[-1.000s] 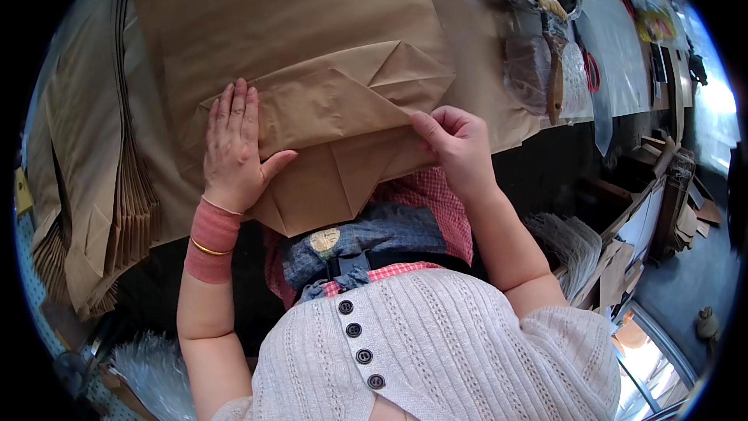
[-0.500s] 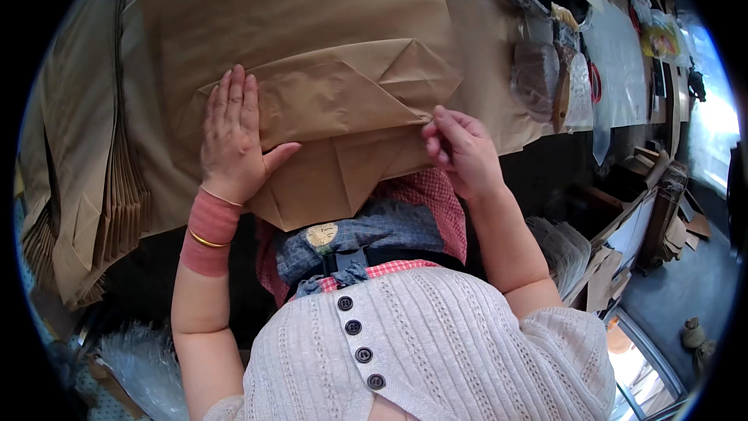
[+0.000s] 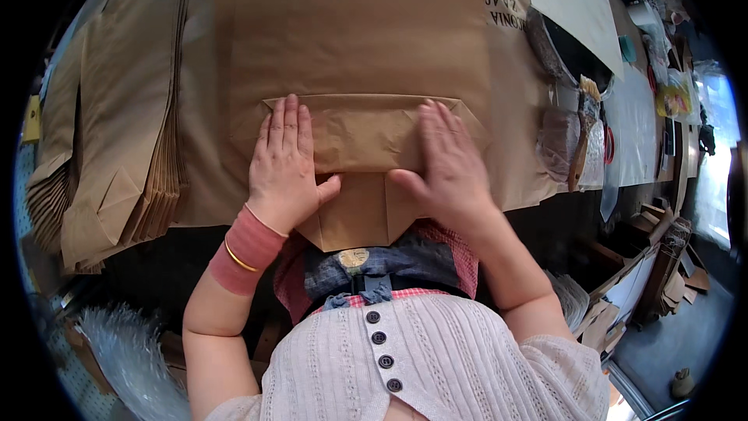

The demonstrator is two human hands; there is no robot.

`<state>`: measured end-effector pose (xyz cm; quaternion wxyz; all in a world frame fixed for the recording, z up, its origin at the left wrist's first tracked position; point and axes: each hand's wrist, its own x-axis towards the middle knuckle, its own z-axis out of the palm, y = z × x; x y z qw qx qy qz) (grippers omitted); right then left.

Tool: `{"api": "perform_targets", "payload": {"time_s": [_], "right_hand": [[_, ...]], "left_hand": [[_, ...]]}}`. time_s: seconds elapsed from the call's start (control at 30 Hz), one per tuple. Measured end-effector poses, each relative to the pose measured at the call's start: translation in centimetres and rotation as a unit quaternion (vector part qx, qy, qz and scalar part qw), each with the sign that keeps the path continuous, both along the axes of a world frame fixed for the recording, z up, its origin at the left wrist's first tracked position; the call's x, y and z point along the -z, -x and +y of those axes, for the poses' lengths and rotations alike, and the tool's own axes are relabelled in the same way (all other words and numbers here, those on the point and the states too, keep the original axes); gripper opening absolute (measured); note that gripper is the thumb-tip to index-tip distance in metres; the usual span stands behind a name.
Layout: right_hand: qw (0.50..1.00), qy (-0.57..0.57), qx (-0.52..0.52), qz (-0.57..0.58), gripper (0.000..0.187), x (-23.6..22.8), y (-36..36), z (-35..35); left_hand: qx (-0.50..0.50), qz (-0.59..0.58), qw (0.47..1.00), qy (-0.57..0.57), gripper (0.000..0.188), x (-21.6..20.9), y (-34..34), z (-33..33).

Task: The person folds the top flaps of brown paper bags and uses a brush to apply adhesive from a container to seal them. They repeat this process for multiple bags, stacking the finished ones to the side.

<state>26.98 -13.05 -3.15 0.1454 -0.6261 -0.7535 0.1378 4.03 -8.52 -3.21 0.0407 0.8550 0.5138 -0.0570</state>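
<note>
A large brown paper bag (image 3: 358, 39) lies flat on the table before me, its folded bottom flap (image 3: 365, 136) toward my body. My left hand (image 3: 284, 156) rests flat on the left part of the fold, fingers pointing away and thumb out to the side. On the right part of the fold lies my right hand (image 3: 448, 152), flattened and slightly blurred, thumb pointing inward. Between the thumbs, a narrower flap (image 3: 354, 214) of the bag hangs toward the table's near edge. Neither hand grips anything.
Stacked folded paper bags (image 3: 128, 140) fan out at the left. To the right lie a wooden-handled brush (image 3: 580, 144), a dark curved trough (image 3: 573, 47), plastic sheeting (image 3: 629, 136) and a red-handled tool (image 3: 609, 145). Clear plastic bundles (image 3: 132, 359) sit below the table at left.
My right hand has let go of the fold's right corner and now lies flat on it. The fold's right end, raised before, is pressed down. The view has shifted left.
</note>
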Motion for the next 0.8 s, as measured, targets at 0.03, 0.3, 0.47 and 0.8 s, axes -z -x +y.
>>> {"api": "perform_targets", "payload": {"time_s": [0.03, 0.3, 0.47, 0.8], "right_hand": [[1.000, 0.011, 0.007, 0.000, 0.071, -0.8, -1.6, -0.5], [0.984, -0.112, 0.001, 0.140, 0.046, -4.2, -0.7, -0.5], [0.972, -0.132, -0.120, 0.151, 0.037, -4.8, 0.8, 1.4], [0.969, -0.087, -0.166, 0.162, 0.024, -2.1, 3.1, 1.9]], "left_hand": [[-0.027, 0.054, 0.998, 0.004, 0.095, -0.8, -0.4, -0.2], [0.089, -0.085, 0.973, -0.196, 0.037, 2.5, -5.5, 2.7], [0.085, 0.028, 0.927, -0.364, 0.027, -7.3, 6.9, 4.4], [-0.006, 0.064, 0.956, -0.287, 0.042, -13.6, 34.6, -1.2]]}}
